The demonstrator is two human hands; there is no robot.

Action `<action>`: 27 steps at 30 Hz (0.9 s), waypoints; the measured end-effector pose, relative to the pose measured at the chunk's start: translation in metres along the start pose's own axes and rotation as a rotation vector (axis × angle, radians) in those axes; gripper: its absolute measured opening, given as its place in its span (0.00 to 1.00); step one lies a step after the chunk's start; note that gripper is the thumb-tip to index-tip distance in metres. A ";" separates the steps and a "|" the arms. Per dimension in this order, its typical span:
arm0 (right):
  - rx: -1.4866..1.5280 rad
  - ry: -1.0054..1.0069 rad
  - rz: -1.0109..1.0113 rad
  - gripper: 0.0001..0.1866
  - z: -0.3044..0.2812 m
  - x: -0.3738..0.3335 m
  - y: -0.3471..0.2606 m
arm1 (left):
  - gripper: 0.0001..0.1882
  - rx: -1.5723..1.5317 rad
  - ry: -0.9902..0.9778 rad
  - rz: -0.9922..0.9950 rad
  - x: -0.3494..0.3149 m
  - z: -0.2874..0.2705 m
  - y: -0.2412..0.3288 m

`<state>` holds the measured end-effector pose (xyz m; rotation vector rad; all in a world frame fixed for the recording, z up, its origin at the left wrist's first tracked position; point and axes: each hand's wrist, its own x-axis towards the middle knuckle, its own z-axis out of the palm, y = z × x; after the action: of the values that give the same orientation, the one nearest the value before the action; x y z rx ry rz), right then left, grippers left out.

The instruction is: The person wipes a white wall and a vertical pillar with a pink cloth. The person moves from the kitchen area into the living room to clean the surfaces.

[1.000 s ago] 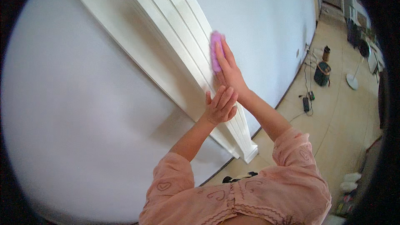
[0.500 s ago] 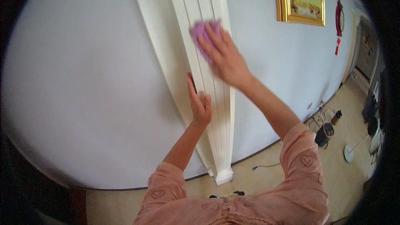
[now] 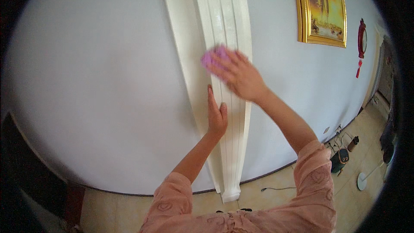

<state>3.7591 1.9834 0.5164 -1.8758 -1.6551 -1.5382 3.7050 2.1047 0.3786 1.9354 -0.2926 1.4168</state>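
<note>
A tall cream-white fluted pilaster (image 3: 235, 151) stands against the pale wall. My right hand (image 3: 246, 77) presses a crumpled purple cloth (image 3: 214, 59) onto its front face. The cloth reaches over the left front edge, and parts of it are hidden under my fingers. Lower down, my left hand (image 3: 218, 118) rests against the pilaster's left edge. Its fingers stretch upward along the side, the thumb stands apart toward the front, and it holds nothing.
A gold-framed picture (image 3: 322, 11) and a dark red ornament with a tassel (image 3: 362, 39) hang to the right. On the tiled floor at lower right stand a black device (image 3: 340, 160) with cables and a round-based stand (image 3: 362, 182). A loose cord (image 3: 278, 188) lies near the wall.
The whole view has shifted, so the wall and pilaster appear lower and farther right. My right hand and cloth have moved slightly left across the pilaster. My left hand stays at its edge.
</note>
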 end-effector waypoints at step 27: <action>0.913 0.263 0.241 0.28 0.018 0.046 -0.085 | 0.29 -0.684 0.033 -0.137 0.073 -0.089 0.059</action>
<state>3.6911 2.0537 0.5053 -1.2455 -1.5393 -0.6826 3.6329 2.1365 0.4813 1.3407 -0.5378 1.0689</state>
